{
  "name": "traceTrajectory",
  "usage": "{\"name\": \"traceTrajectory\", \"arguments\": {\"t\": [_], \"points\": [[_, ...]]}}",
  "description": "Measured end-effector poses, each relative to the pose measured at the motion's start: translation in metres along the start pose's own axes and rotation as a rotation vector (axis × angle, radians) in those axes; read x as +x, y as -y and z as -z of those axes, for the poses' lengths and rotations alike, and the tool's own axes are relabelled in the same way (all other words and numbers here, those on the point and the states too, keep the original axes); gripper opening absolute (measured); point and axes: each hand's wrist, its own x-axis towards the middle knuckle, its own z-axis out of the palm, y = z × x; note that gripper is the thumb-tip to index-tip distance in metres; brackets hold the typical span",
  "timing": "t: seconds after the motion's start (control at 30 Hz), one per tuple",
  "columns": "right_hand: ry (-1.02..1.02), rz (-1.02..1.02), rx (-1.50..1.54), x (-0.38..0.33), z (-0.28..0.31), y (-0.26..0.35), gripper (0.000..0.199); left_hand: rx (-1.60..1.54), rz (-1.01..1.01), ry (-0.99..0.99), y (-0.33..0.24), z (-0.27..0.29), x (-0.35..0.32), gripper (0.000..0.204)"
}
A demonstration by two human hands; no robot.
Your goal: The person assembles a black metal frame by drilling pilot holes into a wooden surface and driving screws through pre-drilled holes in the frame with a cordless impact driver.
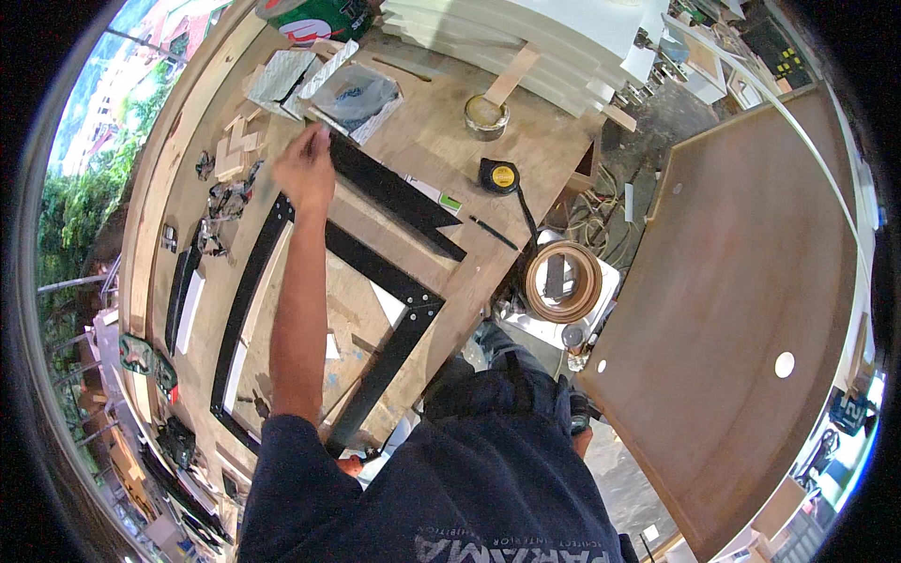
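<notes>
My left hand (305, 174) reaches over the workbench, fingers curled closed; whatever they may hold is too small to make out. It is close to the end of a black strip (389, 192) with a notched far end. Under my left forearm lies a black frame (375, 267), with screw heads at its corners. Low at my right side, my right hand (583, 441) is mostly hidden by my body and grips a black tool (579, 409), whose kind I cannot tell. Beside the frame's near edge shows part of an orange-and-black tool (352, 464).
On the bench (554, 141) are a tape measure (499, 175), a pencil (494, 233), an open can (485, 120) with a wood stick, and a plastic-lined box (352, 98). Right of it stand a brown edging roll (563, 281) and a large brown panel (723, 310).
</notes>
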Motion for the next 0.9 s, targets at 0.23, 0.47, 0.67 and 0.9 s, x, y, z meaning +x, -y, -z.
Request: {"name": "traceTrajectory", "arguments": {"t": [0.23, 0.47, 0.67, 0.9], "points": [[0.055, 0.062, -0.051, 0.015, 0.01, -0.001, 0.027, 0.064, 0.383, 0.134, 0.015, 0.123, -0.183, 0.015], [0.109, 0.153, -0.129, 0.037, 0.03, 0.01, 0.025, 0.15, 0.359, 0.093, 0.007, 0.131, -0.232, 0.018], [0.149, 0.211, -0.136, 0.034, 0.034, 0.042, 0.024, -0.079, 0.54, -0.154, -0.005, 0.155, -0.239, 0.017], [0.189, 0.267, -0.118, -0.004, 0.058, 0.134, 0.022, -0.926, 0.873, -0.37, -0.06, 0.165, -0.269, 0.007]]}}
